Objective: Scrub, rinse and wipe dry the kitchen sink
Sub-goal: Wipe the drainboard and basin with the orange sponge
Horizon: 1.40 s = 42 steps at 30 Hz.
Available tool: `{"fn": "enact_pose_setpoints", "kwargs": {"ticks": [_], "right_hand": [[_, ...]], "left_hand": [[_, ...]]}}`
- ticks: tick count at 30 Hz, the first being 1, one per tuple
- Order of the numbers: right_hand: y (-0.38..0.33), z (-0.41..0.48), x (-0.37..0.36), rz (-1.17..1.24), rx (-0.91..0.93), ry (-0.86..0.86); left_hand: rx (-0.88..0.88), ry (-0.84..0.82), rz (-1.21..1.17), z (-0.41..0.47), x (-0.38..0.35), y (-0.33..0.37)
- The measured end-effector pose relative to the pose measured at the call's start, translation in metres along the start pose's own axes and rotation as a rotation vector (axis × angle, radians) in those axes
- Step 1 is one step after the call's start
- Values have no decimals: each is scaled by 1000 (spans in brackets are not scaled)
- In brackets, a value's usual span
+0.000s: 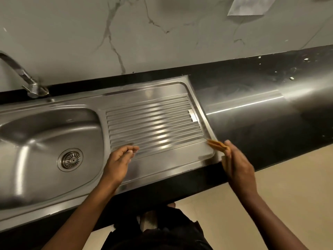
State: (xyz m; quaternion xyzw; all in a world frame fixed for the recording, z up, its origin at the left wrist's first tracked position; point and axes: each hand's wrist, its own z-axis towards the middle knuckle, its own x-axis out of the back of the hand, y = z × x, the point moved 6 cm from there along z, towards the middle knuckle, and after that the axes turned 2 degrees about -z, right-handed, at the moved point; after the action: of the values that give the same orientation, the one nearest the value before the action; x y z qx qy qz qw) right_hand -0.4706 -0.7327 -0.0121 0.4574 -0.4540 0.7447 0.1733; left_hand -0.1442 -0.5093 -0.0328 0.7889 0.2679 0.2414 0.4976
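A stainless steel sink fills the left and middle of the head view, with its bowl [36, 141] and round drain [70, 160] at the left. The ribbed drainboard [153, 121] lies to the right of the bowl. My left hand [119, 160] hovers over the drainboard's front left corner, fingers loosely curled, holding nothing. My right hand [236, 163] is at the drainboard's front right corner and holds an orange-brown cloth [217, 144], whose tip pokes out toward the steel rim.
A chrome tap [27, 78] stands at the back left. Black countertop [270, 105] runs to the right, with white crumbs near the marble wall [162, 33]. A white paper [250, 6] hangs on the wall at top right. Beige floor [288, 186] lies below the counter edge.
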Motion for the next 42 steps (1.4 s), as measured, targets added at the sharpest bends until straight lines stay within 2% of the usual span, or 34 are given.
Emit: {"fn": "enact_pose_setpoints", "kwargs": {"ticks": [2,4,7,12,19,27,34,38,42], "right_hand": [[17,9,20,54,-73,134],[29,10,19,50,-83,119],[44,1,-10,-40,22,-145],[67,9,-48,-342,134,-442],[53,33,-84,-417,1,-395],[23,141,-128,-430,127,-429],[4,230,-155,-440,287,-536],[4,236,-152,-450,306,-571],[12,187,-131,-434,296,-590]], "left_hand": [[6,13,2,5,-14,3],[15,30,2,8,-25,5],[30,44,18,11,-37,9],[26,48,43,16,-52,10],[45,63,42,21,-55,2],[57,120,7,19,-33,-9],[40,147,10,18,-26,-9],[26,127,20,20,-37,-3],[27,123,-1,24,-47,-3]]}}
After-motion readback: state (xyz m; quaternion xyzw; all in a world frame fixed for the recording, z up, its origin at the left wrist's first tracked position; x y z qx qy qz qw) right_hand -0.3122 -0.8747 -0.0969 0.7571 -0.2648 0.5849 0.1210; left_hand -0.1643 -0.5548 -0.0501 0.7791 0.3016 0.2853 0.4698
